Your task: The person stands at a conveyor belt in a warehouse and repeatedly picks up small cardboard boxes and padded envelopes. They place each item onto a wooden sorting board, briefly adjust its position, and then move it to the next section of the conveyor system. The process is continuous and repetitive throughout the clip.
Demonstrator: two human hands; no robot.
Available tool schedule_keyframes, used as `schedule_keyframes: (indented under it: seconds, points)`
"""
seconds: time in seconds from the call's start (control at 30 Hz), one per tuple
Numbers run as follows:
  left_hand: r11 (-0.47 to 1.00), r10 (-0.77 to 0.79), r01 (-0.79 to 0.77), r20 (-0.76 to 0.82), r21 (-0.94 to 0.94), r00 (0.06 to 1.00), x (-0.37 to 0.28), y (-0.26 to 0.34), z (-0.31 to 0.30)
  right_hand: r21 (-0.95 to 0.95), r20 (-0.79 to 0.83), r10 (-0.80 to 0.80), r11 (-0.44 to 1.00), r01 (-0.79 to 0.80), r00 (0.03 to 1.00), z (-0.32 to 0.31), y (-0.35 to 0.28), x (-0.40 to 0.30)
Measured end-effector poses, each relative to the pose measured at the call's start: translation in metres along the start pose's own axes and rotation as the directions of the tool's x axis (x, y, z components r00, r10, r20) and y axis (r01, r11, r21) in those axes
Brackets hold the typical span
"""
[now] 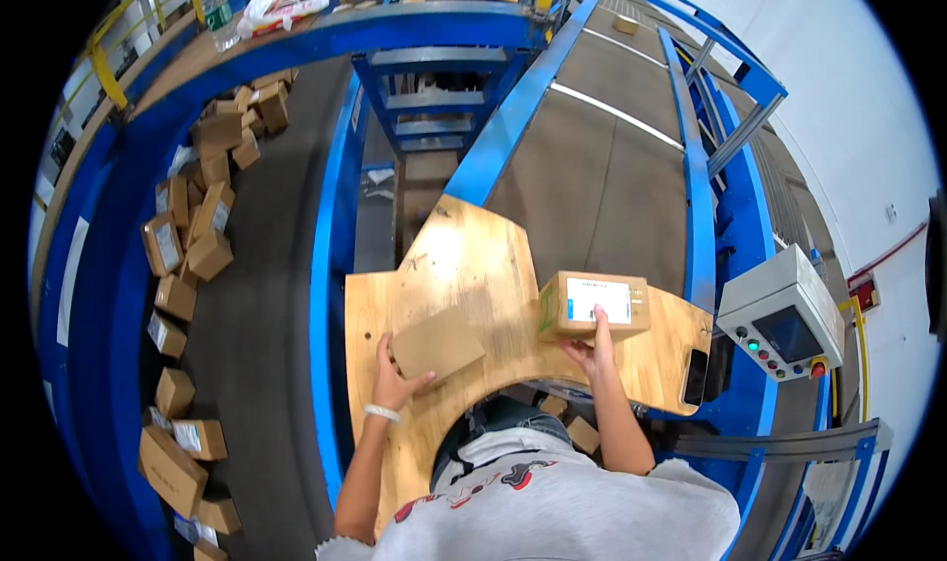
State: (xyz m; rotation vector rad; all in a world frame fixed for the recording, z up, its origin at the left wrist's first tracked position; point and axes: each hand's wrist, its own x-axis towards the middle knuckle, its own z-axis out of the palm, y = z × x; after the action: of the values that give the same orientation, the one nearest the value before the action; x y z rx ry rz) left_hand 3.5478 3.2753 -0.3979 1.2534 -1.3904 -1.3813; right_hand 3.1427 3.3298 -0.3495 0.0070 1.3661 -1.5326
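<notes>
My left hand (394, 378) grips the near left end of a plain brown cardboard box (442, 339), thumb along its front edge and fingers at its left side. That box is over the left part of a curved wooden worktop (473, 261). On the right, my right hand (595, 343) holds a second cardboard box (551, 324) from the near side, thumb on top and fingers low at the front. A white label (584, 298) with printing and a blue patch faces up on it. Whether either box rests on the wood, I cannot tell.
Left of the worktop, a dark conveyor belt (255, 324) carries many cardboard boxes (211, 254) along its far side. Ahead right runs a wide belt (599, 169) between blue rails. A phone (695, 377) lies at the worktop's right edge, beside a control box (784, 324) with buttons.
</notes>
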Motion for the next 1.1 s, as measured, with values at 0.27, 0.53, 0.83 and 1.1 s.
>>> schedule_keyframes:
  seconds: [0.27, 0.53, 0.83, 1.1]
  points:
    - [0.764, 0.574, -0.552, 0.038, 0.334, 0.818, 0.001, 0.002, 0.065, 0.108, -0.241, -0.043, 0.992, 0.071, 0.969, 0.017, -0.077, 0.171]
    - [0.794, 0.565, -0.602, 0.261, 0.087, 0.783, 0.030, -0.015, 0.139, -0.378, 0.004, 0.344, 0.870, -0.317, 0.939, -0.042, 0.004, -0.012]
    - [0.867, 0.415, -0.498, 0.576, -0.016, 0.704, 0.108, 0.070, 0.176, -0.086, 0.052, 0.067, 0.994, -0.062, 0.996, 0.036, 0.022, 0.052]
    - [0.996, 0.063, -0.060, 0.050, -0.062, 0.997, 0.135, 0.027, 0.078, 0.057, -0.212, -0.058, 0.996, 0.072, 0.976, 0.108, -0.071, 0.322]
